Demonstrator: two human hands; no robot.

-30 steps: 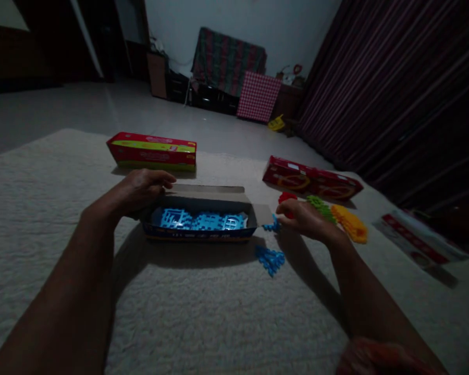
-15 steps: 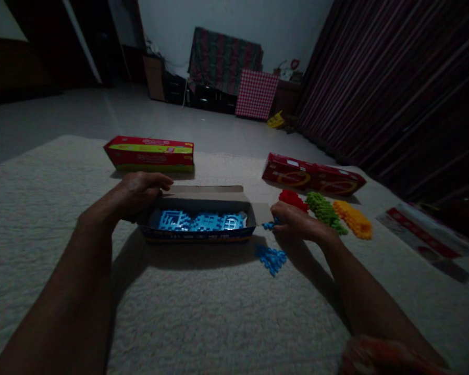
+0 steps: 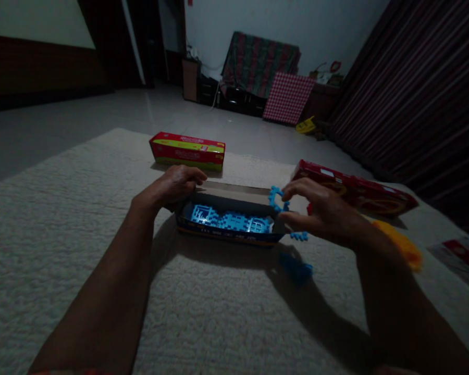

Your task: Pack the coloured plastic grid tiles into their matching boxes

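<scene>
My left hand point(image 3: 174, 185) is closed on the left end of an open dark-blue cardboard box point(image 3: 229, 237). Inside the box lie several light-blue interlocking plastic pieces point(image 3: 234, 221). Over the box's right end, my right hand point(image 3: 326, 213) pinches a light-blue toothed toy piece point(image 3: 272, 198) with an open middle. Another light-blue piece point(image 3: 299, 236) shows just below that hand. A small heap of darker blue pieces point(image 3: 297, 268), blurred, rests on the mat to the right of the box.
A red and yellow-green box point(image 3: 187, 151) stands on the pale mat point(image 3: 226, 312) behind my left hand. Behind my right hand lies a dark red box point(image 3: 379, 200). Yellow pieces point(image 3: 402, 245) are beside my right forearm, with a white and red package point(image 3: 461, 260) farther right.
My right hand has risen from beside the box and now holds a light-blue toothed piece over its right end. My left hand keeps hold of the box. The view has shifted left.
</scene>
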